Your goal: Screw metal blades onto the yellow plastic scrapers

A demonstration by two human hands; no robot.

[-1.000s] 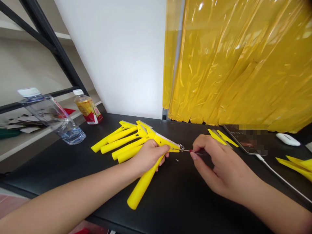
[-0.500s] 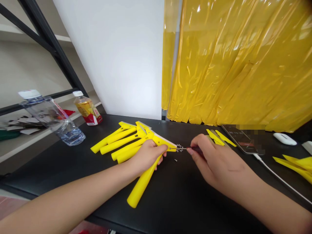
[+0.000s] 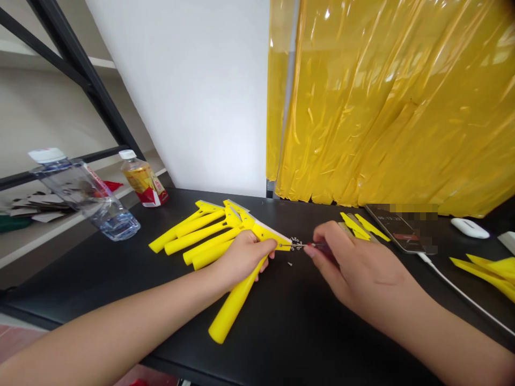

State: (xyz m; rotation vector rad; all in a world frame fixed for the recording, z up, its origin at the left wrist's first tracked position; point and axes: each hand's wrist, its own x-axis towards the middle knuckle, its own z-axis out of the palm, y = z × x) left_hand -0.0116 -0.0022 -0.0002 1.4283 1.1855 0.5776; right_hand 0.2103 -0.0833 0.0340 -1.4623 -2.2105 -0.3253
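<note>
Across the black table [image 3: 322, 327], I see a row of yellow scrapers [image 3: 201, 230] left of centre. In front, the held scraper [image 3: 231, 313] slants, its head pinched by the left hand [image 3: 247, 252], thumb uppermost. The right hand [image 3: 350, 257] pinches a screwdriver [image 3: 319, 245], its tip at the fixed screw [image 3: 281, 245] on that head. I judge the step is turning it, which way I cannot tell; the next turn calls for a steady head and straight shaft. Loose screws [image 3: 296, 242] lie just beyond.
</note>
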